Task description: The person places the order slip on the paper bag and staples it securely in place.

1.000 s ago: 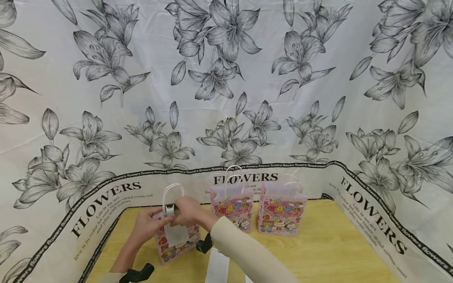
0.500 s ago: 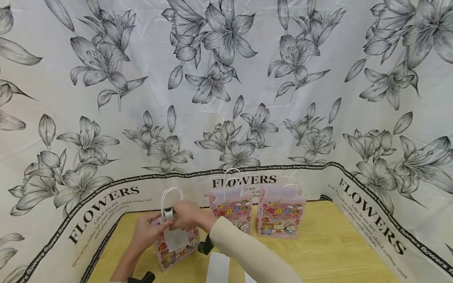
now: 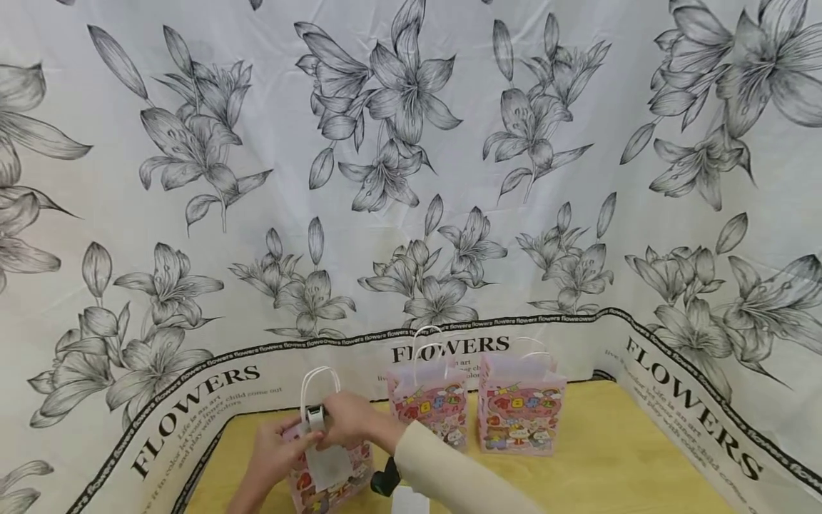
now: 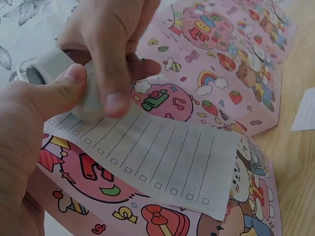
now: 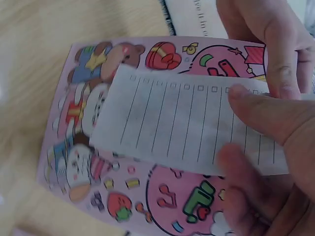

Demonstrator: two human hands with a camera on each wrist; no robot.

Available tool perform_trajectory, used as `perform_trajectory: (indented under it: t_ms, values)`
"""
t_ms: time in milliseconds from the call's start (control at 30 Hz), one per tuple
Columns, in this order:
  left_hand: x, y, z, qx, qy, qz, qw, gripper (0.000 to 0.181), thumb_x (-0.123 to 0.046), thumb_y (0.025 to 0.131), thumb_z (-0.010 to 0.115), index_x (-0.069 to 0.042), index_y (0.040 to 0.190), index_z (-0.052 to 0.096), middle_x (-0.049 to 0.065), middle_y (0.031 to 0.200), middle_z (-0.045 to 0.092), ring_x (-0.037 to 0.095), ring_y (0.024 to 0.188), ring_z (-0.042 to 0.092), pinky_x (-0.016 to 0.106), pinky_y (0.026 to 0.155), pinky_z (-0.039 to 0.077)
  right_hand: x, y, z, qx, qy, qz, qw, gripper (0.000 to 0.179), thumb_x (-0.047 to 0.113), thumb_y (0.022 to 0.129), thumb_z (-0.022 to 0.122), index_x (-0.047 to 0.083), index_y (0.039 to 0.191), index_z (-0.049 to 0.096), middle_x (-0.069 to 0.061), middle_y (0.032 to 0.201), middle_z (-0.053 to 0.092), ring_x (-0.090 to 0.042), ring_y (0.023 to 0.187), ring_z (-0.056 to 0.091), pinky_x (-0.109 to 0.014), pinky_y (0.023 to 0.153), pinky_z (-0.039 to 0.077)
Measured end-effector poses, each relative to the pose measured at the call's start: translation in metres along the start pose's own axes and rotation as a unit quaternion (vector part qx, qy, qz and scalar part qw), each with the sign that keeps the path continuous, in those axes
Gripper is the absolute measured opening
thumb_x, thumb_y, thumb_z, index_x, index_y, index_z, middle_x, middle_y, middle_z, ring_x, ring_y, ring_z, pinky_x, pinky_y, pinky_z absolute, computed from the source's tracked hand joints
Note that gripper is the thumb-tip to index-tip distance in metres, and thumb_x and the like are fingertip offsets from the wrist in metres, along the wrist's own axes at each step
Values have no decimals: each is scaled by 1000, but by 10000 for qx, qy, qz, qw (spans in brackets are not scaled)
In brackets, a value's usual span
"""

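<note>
A small white stapler (image 3: 316,420) stands at the top edge of a pink cartoon-printed gift bag (image 4: 162,216), below its white twisted handles. My left hand (image 3: 272,453) grips the stapler, its thumb pressing on the white body in the left wrist view. Against the bag's front lies a lined paper slip (image 5: 162,120) with a row of small check boxes. My right hand (image 3: 353,421) pinches the slip near its upper end, thumb over the paper and close beside the stapler. Fingers behind the bag's edge are partly hidden.
Two more pink gift bags stand upright at the back, the middle bag (image 3: 429,407) and the right bag (image 3: 521,414). Another white paper slip (image 3: 409,501) lies on the wooden table (image 3: 616,457) near the front. A flower-printed curtain (image 3: 417,264) encloses the back and sides.
The head view has tilted up slightly, so everything sits lower in the frame. Both hands stay at the bag's top with the stapler and slip, with little other visible movement.
</note>
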State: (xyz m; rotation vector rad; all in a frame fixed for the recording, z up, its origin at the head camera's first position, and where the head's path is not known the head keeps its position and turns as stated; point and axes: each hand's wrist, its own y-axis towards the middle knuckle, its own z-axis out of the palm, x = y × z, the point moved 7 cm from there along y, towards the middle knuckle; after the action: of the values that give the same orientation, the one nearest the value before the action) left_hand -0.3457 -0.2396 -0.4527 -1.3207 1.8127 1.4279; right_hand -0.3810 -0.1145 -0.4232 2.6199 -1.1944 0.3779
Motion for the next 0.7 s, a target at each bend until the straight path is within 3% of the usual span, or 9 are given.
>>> perform_trajectory:
  t_ms: [100, 233, 400, 500, 700]
  values:
    - [2, -3, 1, -173, -225, -58, 9996, 39, -14, 73, 86, 1, 106, 73, 8, 81, 73, 16, 49, 62, 28, 43, 49, 2, 0, -1, -5, -488, -69, 9988, 40, 43, 68, 89, 19, 86, 63, 11, 76, 59, -4, 63, 50, -20, 55, 44]
    - [3, -3, 2, -71, -274, 50, 9996, 40, -14, 75, 85, 2, 109, 72, 11, 83, 73, 19, 48, 61, 28, 40, 47, 0, 1, -1, 209, -673, -49, 9975, 39, 46, 71, 85, 19, 88, 64, 11, 77, 59, -4, 64, 50, -20, 55, 44]
    - [6, -3, 5, 140, -427, -147, 9989, 43, -16, 76, 84, 1, 112, 70, 10, 85, 73, 22, 52, 64, 32, 44, 51, 1, 1, -2, 255, -240, 76, 9994, 33, 37, 71, 88, 17, 82, 64, 11, 66, 58, -4, 53, 52, -19, 49, 43]
    - [8, -4, 4, 46, -439, -243, 9987, 42, -14, 76, 84, 1, 112, 70, 11, 85, 73, 22, 58, 67, 33, 49, 54, 4, 0, -4, 129, 21, 104, 9999, 31, 32, 70, 89, 16, 80, 64, 11, 61, 57, -3, 49, 53, -19, 47, 42]
    - [12, -6, 6, -74, -275, -327, 9991, 41, -11, 75, 84, 2, 111, 70, 12, 82, 72, 22, 58, 66, 33, 49, 54, 3, -5, -2, -22, 32, 150, 9999, 32, 32, 70, 88, 16, 79, 62, 10, 64, 56, -4, 51, 51, -18, 46, 42]
